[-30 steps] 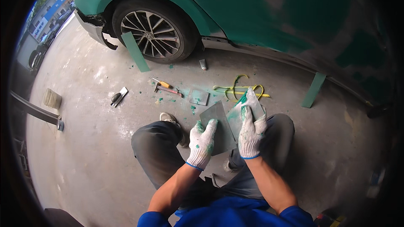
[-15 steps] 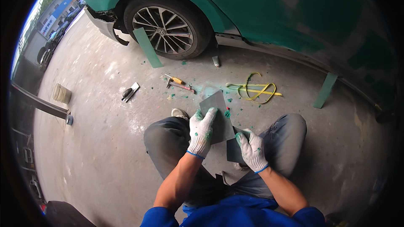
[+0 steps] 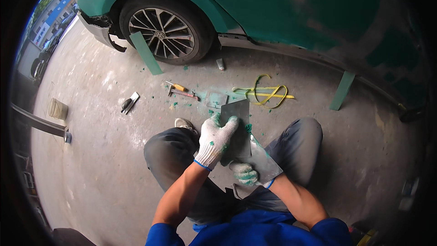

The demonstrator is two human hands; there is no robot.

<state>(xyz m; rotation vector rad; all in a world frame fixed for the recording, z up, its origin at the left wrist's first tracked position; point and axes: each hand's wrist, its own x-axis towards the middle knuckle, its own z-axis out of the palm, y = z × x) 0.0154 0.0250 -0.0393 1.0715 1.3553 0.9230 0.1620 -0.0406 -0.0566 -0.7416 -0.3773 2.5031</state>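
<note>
While the left hand (image 3: 214, 140) is closed on a dark plate (image 3: 238, 125), the right hand (image 3: 246, 174), curled and green-stained, grips a paler plate (image 3: 265, 163), just beside the dark one

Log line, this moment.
left hand: holds dark grey rectangular plate | right hand: holds lighter grey flat plate | yellow flat strap: on concrete floor

Scuffed grey floor (image 3: 91, 164); blue-banded building (image 3: 57, 12) upper left
</note>
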